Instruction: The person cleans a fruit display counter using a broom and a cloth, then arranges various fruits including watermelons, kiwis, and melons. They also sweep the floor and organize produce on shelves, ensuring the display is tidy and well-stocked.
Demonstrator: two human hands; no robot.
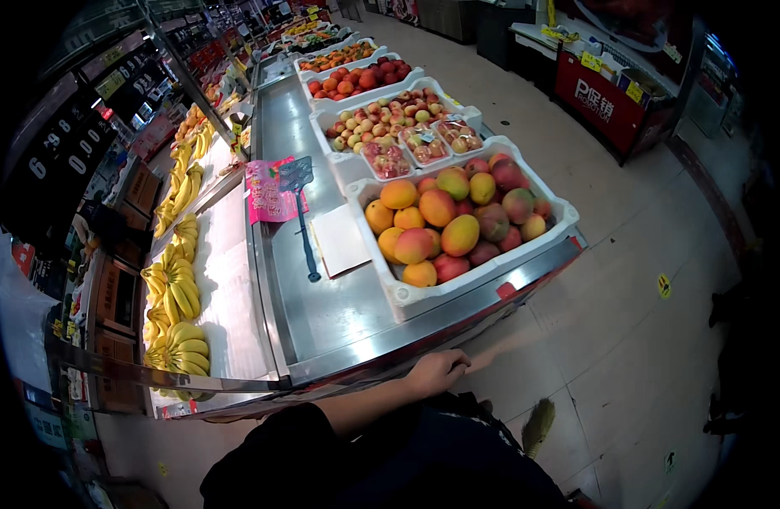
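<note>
My left hand is low in the middle, past the near edge of a metal display counter, its fingers loosely curled. Whether anything is inside them cannot be told. My right hand is out of view. Closest on the counter stands a white foam crate of mangoes. Left of it lie a pale card or pad, a dark fly swatter and a pink printed bag or sheet. Broom bristles show near the floor at my right, the handle hidden.
Behind the mangoes stand crates of small peach-like fruit, with plastic-wrapped packs, and red and orange fruit. Bananas line a white shelf at left, beyond a metal rail. A red promotion stand is across the tiled aisle.
</note>
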